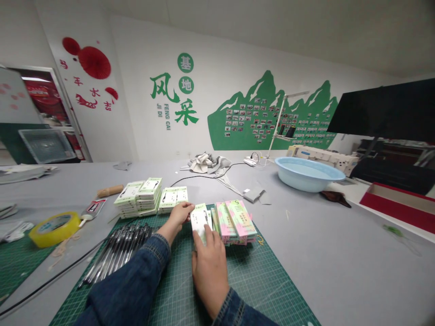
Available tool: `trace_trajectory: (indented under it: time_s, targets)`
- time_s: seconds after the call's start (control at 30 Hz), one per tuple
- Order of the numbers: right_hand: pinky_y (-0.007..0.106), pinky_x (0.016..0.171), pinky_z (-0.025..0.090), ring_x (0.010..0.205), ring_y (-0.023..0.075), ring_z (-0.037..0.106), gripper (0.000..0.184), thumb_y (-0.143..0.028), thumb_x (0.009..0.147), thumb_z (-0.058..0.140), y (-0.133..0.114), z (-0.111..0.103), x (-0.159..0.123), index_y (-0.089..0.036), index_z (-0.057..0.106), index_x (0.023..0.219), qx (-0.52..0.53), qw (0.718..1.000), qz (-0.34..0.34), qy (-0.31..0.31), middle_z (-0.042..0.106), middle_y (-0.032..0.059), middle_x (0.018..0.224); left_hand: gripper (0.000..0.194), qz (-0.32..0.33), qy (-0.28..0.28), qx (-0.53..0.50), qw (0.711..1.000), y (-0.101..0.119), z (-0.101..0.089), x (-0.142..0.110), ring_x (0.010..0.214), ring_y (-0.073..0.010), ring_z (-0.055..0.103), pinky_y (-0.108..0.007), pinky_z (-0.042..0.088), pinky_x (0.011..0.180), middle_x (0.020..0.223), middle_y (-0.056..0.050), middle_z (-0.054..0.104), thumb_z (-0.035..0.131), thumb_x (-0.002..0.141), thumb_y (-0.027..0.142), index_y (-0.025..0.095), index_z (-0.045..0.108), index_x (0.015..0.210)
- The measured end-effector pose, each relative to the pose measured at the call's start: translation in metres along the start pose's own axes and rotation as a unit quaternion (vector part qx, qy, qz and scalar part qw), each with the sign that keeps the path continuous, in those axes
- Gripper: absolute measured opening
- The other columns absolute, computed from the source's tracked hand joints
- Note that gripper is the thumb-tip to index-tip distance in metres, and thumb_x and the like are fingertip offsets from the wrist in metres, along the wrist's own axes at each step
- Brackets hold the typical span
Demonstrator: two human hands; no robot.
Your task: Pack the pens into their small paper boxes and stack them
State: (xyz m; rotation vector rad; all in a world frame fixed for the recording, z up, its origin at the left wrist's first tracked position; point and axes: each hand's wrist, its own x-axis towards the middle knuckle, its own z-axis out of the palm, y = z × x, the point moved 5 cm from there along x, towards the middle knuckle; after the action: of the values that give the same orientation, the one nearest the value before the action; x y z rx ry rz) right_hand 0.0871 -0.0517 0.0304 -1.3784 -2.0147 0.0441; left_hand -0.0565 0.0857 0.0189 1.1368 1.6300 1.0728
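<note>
A small white and green box with a pen printed on it (200, 222) is between my hands, over the green cutting mat (272, 290). My left hand (178, 218) pinches its upper left corner. My right hand (211, 262) grips the lower end, fingers lying over the front face and thumb at the left edge. Touching or close by on the right is a stack of pink and green boxes (236, 219). Similar white and green boxes (136, 199) stand stacked beyond the mat's far left edge. Many black-capped clear pens (118, 251) lie in a pile to the left.
Yellow tape roll (55, 228), a glue tube (93, 209) and a wooden handle (109, 190) sit at left. Cloth scraps (209, 164) lie at the back, with a black cable (200, 177) near them. A blue basin (307, 174) stands at right, near a sewing machine (326, 158).
</note>
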Motion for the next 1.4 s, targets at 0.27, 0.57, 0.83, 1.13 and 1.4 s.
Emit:
trace_trajectory:
  time_s: [0.27, 0.57, 0.83, 1.13, 1.4]
  targets:
    - [0.061, 0.118, 0.029, 0.142, 0.0441, 0.038, 0.058, -0.018, 0.086, 0.063, -0.001, 0.013, -0.005, -0.013, 0.054, 0.143, -0.032, 0.997, 0.008, -0.076, 0.047, 0.0175, 0.152, 0.037, 0.040, 0.066, 0.141, 0.987, -0.001, 0.001, 0.011, 0.111, -0.0247, 0.062, -0.046, 0.054, 0.092, 0.129, -0.010, 0.061, 0.062, 0.094, 0.035, 0.018, 0.059, 0.127]
    - [0.066, 0.115, 0.032, 0.142, 0.0448, 0.039, 0.054, -0.010, 0.081, 0.062, -0.006, 0.006, -0.004, -0.014, 0.061, 0.135, -0.006, 0.999, -0.017, -0.035, 0.048, 0.0191, 0.151, 0.048, 0.095, 0.262, 0.316, 0.907, 0.005, -0.056, 0.013, 0.145, -0.0476, 0.018, -0.064, 0.017, 0.114, 0.158, -0.019, 0.031, 0.064, 0.083, 0.020, 0.019, 0.062, 0.131]
    - [0.068, 0.113, 0.035, 0.138, 0.0448, 0.043, 0.050, -0.009, 0.081, 0.062, -0.011, -0.001, -0.004, -0.014, 0.064, 0.130, 0.020, 0.999, -0.035, 0.010, 0.053, 0.0198, 0.145, 0.042, 0.071, 0.257, 0.249, 0.931, 0.002, -0.063, 0.008, 0.138, -0.0467, 0.033, -0.062, 0.025, 0.110, 0.147, -0.021, 0.046, 0.057, 0.081, 0.015, 0.018, 0.066, 0.123]
    - [0.056, 0.115, 0.039, 0.134, 0.0321, 0.050, 0.051, -0.010, 0.087, 0.056, 0.001, -0.008, 0.005, -0.018, 0.056, 0.137, 0.184, 0.981, -0.017, 0.061, 0.059, 0.0149, 0.138, 0.041, 0.002, 0.179, -0.072, 0.981, 0.018, -0.084, -0.038, 0.093, -0.0300, 0.069, -0.044, 0.056, 0.078, 0.108, -0.017, 0.071, 0.049, 0.085, 0.027, 0.013, 0.060, 0.121]
    - [0.045, 0.108, 0.047, 0.128, 0.0291, 0.058, 0.077, -0.040, 0.081, 0.075, 0.014, 0.003, 0.018, -0.020, 0.038, 0.146, 0.584, 0.794, 0.165, 0.023, 0.056, 0.0155, 0.141, 0.050, 0.086, -0.058, -0.261, 0.960, -0.005, -0.041, -0.158, 0.121, -0.0282, 0.059, -0.038, 0.049, 0.096, 0.131, -0.008, 0.065, 0.065, 0.073, 0.020, 0.025, 0.064, 0.123]
